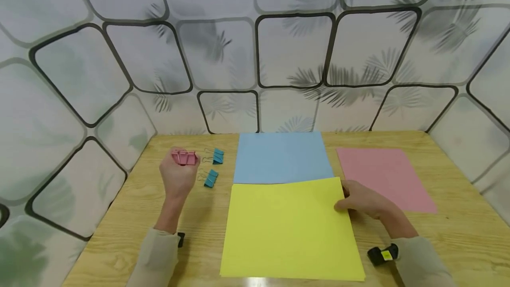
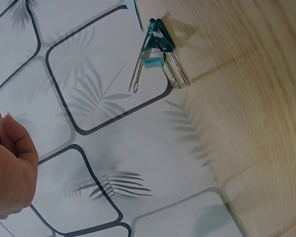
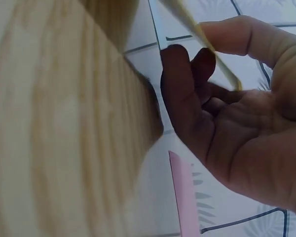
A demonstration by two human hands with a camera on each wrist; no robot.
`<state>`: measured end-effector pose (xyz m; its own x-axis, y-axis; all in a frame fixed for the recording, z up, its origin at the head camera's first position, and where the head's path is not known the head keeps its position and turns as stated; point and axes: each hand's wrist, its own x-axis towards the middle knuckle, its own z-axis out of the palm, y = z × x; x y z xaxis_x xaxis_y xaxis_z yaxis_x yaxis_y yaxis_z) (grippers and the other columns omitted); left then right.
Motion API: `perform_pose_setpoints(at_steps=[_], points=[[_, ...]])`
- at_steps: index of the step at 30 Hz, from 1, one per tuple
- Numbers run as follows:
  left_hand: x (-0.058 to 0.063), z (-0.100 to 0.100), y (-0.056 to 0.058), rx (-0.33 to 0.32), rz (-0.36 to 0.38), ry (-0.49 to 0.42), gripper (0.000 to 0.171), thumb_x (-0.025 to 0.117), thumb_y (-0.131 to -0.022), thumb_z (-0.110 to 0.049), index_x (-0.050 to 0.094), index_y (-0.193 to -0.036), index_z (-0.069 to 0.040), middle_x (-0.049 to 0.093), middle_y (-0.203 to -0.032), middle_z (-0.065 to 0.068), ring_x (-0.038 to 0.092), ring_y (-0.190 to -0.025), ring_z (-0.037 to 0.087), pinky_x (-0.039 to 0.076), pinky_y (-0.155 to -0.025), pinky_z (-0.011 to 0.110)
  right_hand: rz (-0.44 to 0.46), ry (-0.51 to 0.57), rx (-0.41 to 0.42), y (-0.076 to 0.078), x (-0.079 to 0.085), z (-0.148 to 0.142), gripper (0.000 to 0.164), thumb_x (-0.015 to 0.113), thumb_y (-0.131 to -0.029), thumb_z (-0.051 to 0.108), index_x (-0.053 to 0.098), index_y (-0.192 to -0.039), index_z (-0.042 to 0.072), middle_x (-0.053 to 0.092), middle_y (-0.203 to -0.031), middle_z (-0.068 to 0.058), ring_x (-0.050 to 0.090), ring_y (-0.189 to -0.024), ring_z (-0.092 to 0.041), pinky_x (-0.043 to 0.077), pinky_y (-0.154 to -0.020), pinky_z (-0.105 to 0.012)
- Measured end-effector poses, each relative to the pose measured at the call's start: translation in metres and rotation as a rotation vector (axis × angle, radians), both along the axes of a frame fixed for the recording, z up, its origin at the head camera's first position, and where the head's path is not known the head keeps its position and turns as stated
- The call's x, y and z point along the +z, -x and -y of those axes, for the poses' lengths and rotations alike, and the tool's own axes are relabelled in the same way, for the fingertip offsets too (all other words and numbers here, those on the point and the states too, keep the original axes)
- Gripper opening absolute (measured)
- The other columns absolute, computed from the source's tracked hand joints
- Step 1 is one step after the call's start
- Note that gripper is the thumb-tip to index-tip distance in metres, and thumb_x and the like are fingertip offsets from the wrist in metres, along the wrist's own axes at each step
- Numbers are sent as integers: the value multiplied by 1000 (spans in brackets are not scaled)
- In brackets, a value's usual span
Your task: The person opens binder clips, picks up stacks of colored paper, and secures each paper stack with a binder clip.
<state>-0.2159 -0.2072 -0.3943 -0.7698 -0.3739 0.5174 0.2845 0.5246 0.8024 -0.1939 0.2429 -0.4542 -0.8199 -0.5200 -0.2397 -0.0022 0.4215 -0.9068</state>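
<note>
My left hand (image 1: pixel 178 180) grips a pink binder clip (image 1: pixel 185 158) at the left of the table. Just right of that hand lie two teal binder clips, the upper one (image 1: pixel 218 156) and the lower one (image 1: pixel 211 178), wire handles pointing left. In the left wrist view a teal clip (image 2: pixel 157 47) shows beyond the left hand (image 2: pixel 12 170). With thumb and fingers my right hand (image 1: pixel 365 200) pinches the right edge of a yellow sheet (image 1: pixel 291 231), whose upper right corner is lifted. In the right wrist view the thumb lies on one side of the yellow sheet's edge (image 3: pixel 222 64).
A blue sheet (image 1: pixel 283 156) lies behind the yellow one, which meets its front edge. To the right is a pink sheet (image 1: pixel 384 176), close beyond the right hand. The wooden table (image 1: pixel 470 238) ends at a patterned backdrop (image 1: pixel 295 52) behind and at both sides.
</note>
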Motion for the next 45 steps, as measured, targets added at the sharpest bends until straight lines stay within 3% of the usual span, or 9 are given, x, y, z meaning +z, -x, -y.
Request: perform_pose_setpoints(at_steps=[3,5,8,15,20,29,37,45], points=[[1,-1,1,-4,-5,-6,19,75,-75,8,58,-81,3,59,-69,11,50,-57,3,43,-53,12,35,27,22,0,2,-2,35,63,-93,6,52,-120,-14,66,-101,-18,65,-82,-23,53,-67,-33],[2,-2,1,-10,-12,-10,19,75,-74,8,58,-81,3,59,-69,11,50,-57,3,43,-53,12,67,50,9,-1,2,-3,32,58,-96,7,52,-119,-14,66,-102,-18,66,-81,-23,54,-66,-34],[3,-3,0,-20,-22,-11,19,75,-75,8,58,-81,4,59,-69,11,50,-57,3,43,-52,13,109,98,-11,-1,2,-4,36,51,-101,8,45,-126,-16,65,-106,-18,69,-87,-29,58,-71,-39],[3,0,0,-11,-6,-28,20,75,-75,10,58,-83,5,59,-71,12,51,-59,2,44,-55,11,166,210,-13,0,2,-3,60,44,-107,15,12,-150,-13,68,-109,-18,71,-89,-32,59,-71,-43],[3,3,0,-13,3,-31,20,76,-76,9,58,-84,5,58,-72,11,52,-60,3,44,-56,11,136,264,-14,2,3,0,61,41,-108,16,9,-151,-13,69,-108,-14,72,-88,-26,59,-72,-43],[5,5,-1,2,1,-32,21,77,-75,9,57,-82,4,58,-71,11,51,-60,3,43,-54,12,138,334,-131,-1,7,5,65,39,-109,25,6,-154,-8,64,-110,-7,70,-92,-19,58,-80,-38],[6,5,-1,7,8,-20,20,76,-76,6,57,-82,3,57,-71,10,50,-59,4,43,-54,12,167,336,-175,-1,8,8,66,39,-109,31,11,-153,-10,67,-105,-4,71,-89,-17,59,-79,-37],[5,5,-1,4,16,-37,21,76,-75,8,57,-82,4,56,-71,9,50,-59,4,44,-54,12,187,302,-112,0,5,10,43,51,-104,18,44,-131,-14,72,-99,-10,73,-87,-24,59,-77,-41]])
